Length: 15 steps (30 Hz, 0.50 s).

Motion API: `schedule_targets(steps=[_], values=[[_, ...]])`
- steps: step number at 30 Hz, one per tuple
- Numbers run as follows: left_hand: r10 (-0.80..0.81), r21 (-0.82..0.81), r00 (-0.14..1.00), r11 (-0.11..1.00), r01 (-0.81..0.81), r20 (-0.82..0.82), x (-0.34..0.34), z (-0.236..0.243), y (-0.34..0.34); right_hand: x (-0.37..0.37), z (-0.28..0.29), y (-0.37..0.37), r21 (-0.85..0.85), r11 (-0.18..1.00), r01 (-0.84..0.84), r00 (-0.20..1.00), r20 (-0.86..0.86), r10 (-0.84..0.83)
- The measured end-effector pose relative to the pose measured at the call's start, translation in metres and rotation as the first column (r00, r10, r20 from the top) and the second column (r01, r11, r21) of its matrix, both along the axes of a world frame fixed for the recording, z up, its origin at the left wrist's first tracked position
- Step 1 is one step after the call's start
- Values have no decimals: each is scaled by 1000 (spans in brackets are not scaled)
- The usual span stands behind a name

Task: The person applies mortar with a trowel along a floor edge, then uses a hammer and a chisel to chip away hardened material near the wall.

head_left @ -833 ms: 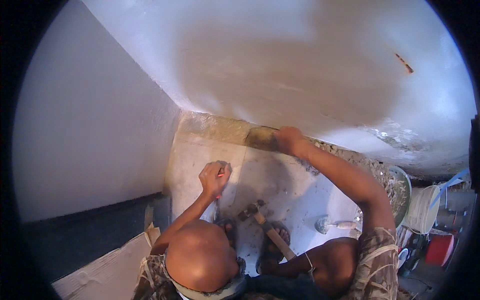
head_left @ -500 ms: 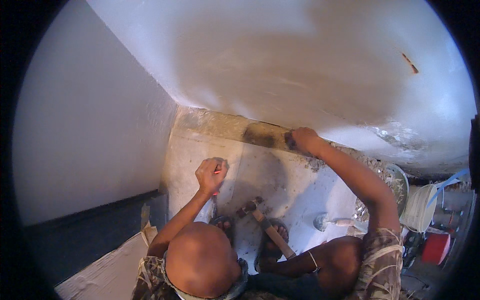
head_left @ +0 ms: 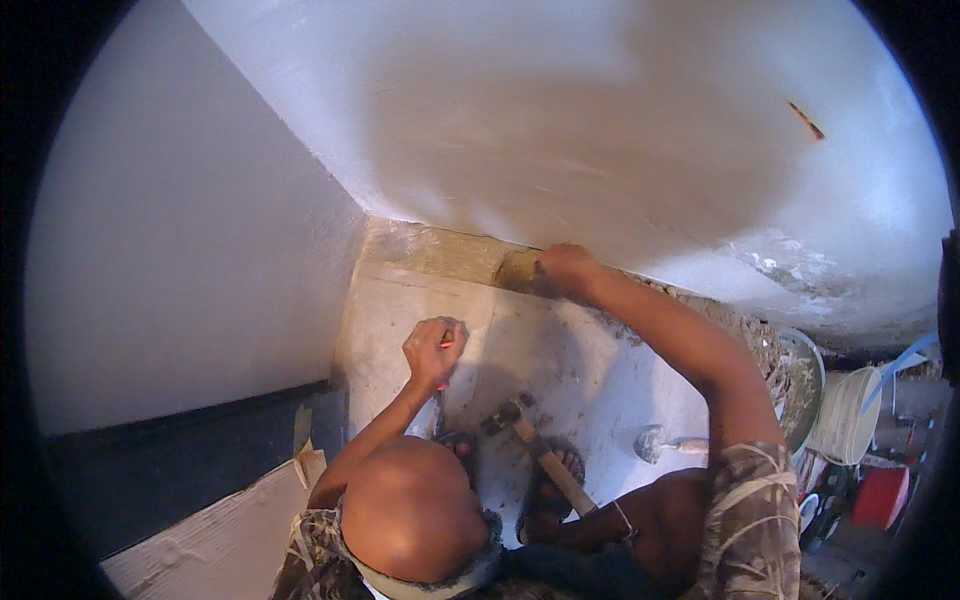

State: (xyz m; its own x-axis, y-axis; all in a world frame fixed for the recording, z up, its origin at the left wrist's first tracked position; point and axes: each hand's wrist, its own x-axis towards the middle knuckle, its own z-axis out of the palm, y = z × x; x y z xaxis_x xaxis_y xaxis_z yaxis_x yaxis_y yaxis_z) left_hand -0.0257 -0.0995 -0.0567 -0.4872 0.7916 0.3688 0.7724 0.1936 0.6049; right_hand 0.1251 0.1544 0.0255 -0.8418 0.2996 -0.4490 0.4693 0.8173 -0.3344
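My left hand (head_left: pixel 432 350) is closed around a red-handled tool (head_left: pixel 443 385), held above the pale floor slab. A thin shank shows below the fist; the tool's kind is unclear. My right hand (head_left: pixel 566 270) reaches to the strip (head_left: pixel 430 252) along the foot of the wall, fingers curled beside a dark patch (head_left: pixel 518 270). What those fingers hold, if anything, is hidden. Between my feet lies a hammer (head_left: pixel 545 460) with a wooden handle, its head toward the wall. To its right rests a small trowel (head_left: pixel 650 443) on the floor.
White walls (head_left: pixel 560 140) meet in a corner ahead on the left. Crumbled debris (head_left: pixel 740 335) runs along the wall base at right, near a pale bucket (head_left: pixel 845 415) and a red object (head_left: pixel 880 497). Cardboard (head_left: pixel 220 535) lies at lower left.
My right hand has moved left along the strip, onto the dark patch. My left hand keeps its grip on the red-handled tool. The whole view has shifted slightly.
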Motion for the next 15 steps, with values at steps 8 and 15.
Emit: schedule_targets(steps=[8, 15], values=[[-24, -20, 1000, 1000, 24, 13, 7, -4, 9, -16, -44, 5, 12, 999, 47, 996, -76, -46], [-30, 25, 1000, 999, 30, -1, 7, 1, 12, -18, -58, 25, 116, 993, 34, 999, 19, -36]])
